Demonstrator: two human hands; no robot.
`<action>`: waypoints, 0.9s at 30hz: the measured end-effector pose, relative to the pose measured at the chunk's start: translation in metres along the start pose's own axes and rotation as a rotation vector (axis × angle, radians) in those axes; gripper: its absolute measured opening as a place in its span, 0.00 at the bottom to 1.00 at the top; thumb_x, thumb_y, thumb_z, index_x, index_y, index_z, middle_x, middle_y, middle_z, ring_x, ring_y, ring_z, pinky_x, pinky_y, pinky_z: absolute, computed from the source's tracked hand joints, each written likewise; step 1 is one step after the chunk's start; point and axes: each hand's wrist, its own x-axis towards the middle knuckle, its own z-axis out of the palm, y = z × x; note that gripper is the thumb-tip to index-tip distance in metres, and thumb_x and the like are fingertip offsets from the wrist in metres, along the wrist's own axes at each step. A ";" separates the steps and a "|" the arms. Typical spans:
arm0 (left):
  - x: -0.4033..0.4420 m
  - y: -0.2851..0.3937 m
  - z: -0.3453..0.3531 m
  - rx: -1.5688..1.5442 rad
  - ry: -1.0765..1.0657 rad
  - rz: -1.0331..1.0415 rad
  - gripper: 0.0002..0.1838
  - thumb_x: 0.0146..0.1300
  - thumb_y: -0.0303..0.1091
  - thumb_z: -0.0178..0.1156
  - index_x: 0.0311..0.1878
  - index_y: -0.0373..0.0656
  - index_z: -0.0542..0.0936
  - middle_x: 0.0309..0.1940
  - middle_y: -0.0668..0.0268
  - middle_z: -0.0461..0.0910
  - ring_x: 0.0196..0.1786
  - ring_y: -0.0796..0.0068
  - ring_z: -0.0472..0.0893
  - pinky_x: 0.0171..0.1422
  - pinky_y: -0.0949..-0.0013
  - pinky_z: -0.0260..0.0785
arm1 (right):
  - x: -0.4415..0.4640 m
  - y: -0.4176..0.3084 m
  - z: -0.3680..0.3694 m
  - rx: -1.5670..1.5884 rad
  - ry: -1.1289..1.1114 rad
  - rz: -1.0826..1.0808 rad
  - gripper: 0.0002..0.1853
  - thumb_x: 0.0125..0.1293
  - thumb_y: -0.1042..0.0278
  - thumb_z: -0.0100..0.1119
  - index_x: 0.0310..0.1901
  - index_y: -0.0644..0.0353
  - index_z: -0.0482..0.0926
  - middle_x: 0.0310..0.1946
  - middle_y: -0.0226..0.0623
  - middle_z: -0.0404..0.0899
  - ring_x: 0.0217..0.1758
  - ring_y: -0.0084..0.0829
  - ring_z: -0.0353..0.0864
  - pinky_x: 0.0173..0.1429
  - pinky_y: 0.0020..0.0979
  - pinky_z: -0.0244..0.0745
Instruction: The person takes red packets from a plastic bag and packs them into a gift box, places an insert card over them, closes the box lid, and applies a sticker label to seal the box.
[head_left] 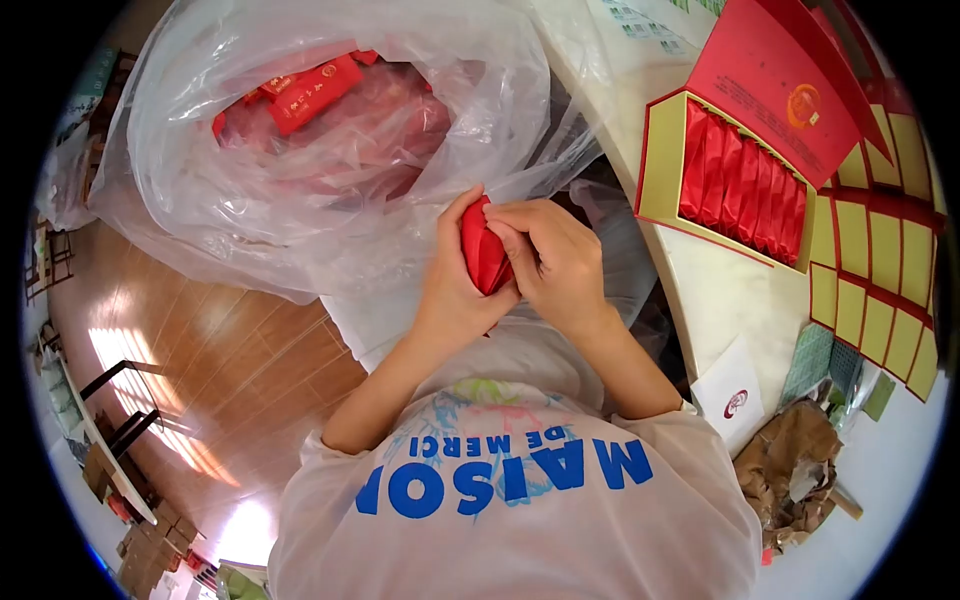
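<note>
Just below the plastic bag, my left hand (452, 285) is wrapped round a red packet (482, 250). The fingertips of my right hand (556, 262) pinch the packet's upper right edge. The large clear plastic bag (200, 190) lies open at the upper left, with red packets (312, 95) inside. To the right, an open red box (660, 165) with a yellow inner wall holds a row of upright red packets (740, 175). Its lid is tilted up.
Several yellow boxes with red edges (880, 250) stand at the far right. A white card (728, 395) lies on the pale table (705, 300), near crumpled brown paper (790, 460). Wooden floor (240, 350) shows at the left, with black bars (130, 400) beyond it.
</note>
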 end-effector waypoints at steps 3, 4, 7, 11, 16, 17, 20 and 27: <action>0.001 -0.001 0.001 -0.041 -0.027 0.045 0.49 0.45 0.21 0.67 0.71 0.44 0.52 0.63 0.54 0.62 0.63 0.62 0.69 0.64 0.64 0.65 | -0.001 -0.003 -0.001 0.017 0.044 0.094 0.06 0.59 0.81 0.60 0.39 0.67 0.79 0.35 0.42 0.82 0.37 0.39 0.83 0.42 0.32 0.78; 0.001 -0.001 0.003 -0.183 -0.019 -0.004 0.48 0.48 0.24 0.67 0.72 0.44 0.51 0.63 0.56 0.62 0.63 0.63 0.68 0.65 0.64 0.64 | 0.000 -0.005 -0.003 0.142 0.106 0.199 0.06 0.63 0.80 0.56 0.41 0.67 0.78 0.37 0.43 0.81 0.39 0.38 0.82 0.44 0.32 0.77; 0.003 -0.002 0.001 -0.404 0.024 -0.102 0.46 0.55 0.31 0.66 0.72 0.44 0.49 0.64 0.58 0.61 0.64 0.65 0.67 0.67 0.64 0.62 | 0.000 -0.009 -0.008 0.251 0.175 0.299 0.10 0.69 0.77 0.49 0.48 0.66 0.76 0.42 0.44 0.79 0.43 0.36 0.80 0.47 0.31 0.75; 0.013 0.001 -0.003 -0.722 0.139 -0.150 0.38 0.67 0.35 0.58 0.73 0.48 0.47 0.57 0.62 0.65 0.56 0.68 0.71 0.63 0.65 0.65 | -0.010 -0.021 -0.017 0.277 0.010 0.354 0.17 0.70 0.72 0.47 0.58 0.64 0.70 0.51 0.48 0.73 0.50 0.39 0.76 0.51 0.33 0.73; 0.026 0.018 -0.002 -0.882 0.266 -0.311 0.17 0.69 0.38 0.55 0.58 0.48 0.65 0.47 0.68 0.72 0.48 0.74 0.75 0.53 0.66 0.73 | -0.014 -0.027 -0.012 0.007 -0.128 0.059 0.21 0.61 0.68 0.63 0.56 0.64 0.74 0.56 0.50 0.71 0.52 0.44 0.76 0.53 0.35 0.75; 0.027 0.018 -0.002 -0.880 0.265 -0.307 0.17 0.69 0.38 0.55 0.58 0.48 0.65 0.47 0.68 0.72 0.48 0.74 0.75 0.53 0.66 0.73 | -0.016 -0.026 -0.010 -0.035 -0.109 0.016 0.19 0.56 0.67 0.68 0.48 0.63 0.78 0.54 0.49 0.73 0.50 0.43 0.78 0.49 0.35 0.77; 0.033 0.018 -0.002 -0.892 0.164 -0.408 0.17 0.68 0.40 0.58 0.55 0.48 0.67 0.43 0.69 0.74 0.43 0.75 0.76 0.44 0.68 0.73 | -0.020 -0.019 -0.013 -0.072 -0.005 -0.118 0.15 0.53 0.70 0.70 0.42 0.64 0.80 0.50 0.48 0.76 0.43 0.42 0.81 0.43 0.33 0.80; 0.038 0.015 0.022 -0.681 0.248 -0.169 0.23 0.71 0.41 0.52 0.64 0.50 0.57 0.51 0.65 0.68 0.49 0.72 0.73 0.52 0.67 0.70 | -0.008 -0.027 -0.044 0.151 0.163 0.125 0.15 0.61 0.69 0.62 0.48 0.65 0.74 0.51 0.50 0.73 0.42 0.43 0.79 0.44 0.33 0.76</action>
